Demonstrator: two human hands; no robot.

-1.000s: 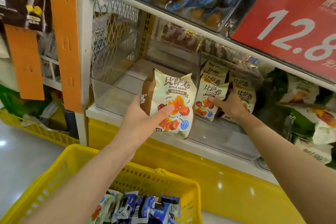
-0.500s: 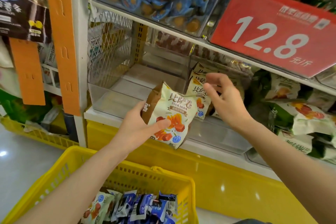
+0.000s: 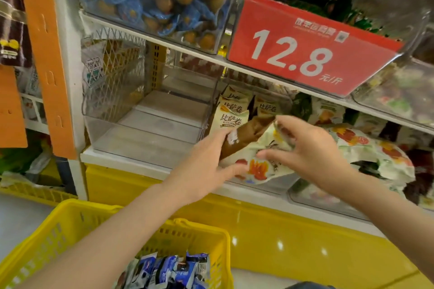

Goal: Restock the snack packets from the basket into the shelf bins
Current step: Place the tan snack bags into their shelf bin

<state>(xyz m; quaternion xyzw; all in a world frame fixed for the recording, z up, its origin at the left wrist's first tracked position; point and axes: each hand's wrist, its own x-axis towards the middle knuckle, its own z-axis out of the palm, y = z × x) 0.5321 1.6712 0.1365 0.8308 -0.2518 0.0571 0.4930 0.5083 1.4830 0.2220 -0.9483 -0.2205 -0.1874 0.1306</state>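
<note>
Right now the left hand (image 3: 206,166) is gripping a cream-and-brown snack packet (image 3: 253,159) by its lower edge, tilting it over the front lip of a clear shelf bin (image 3: 265,98) where matching packets (image 3: 234,110) are standing. Just beside it, the right hand (image 3: 307,155) is hovering with fingers spread; it seems to be brushing the packet's top, though blur is hiding any real contact. Below, a yellow basket (image 3: 70,225) is holding blue packets (image 3: 171,270). Left of the stocked bin, another clear bin (image 3: 141,124) is sitting on the shelf.
</note>
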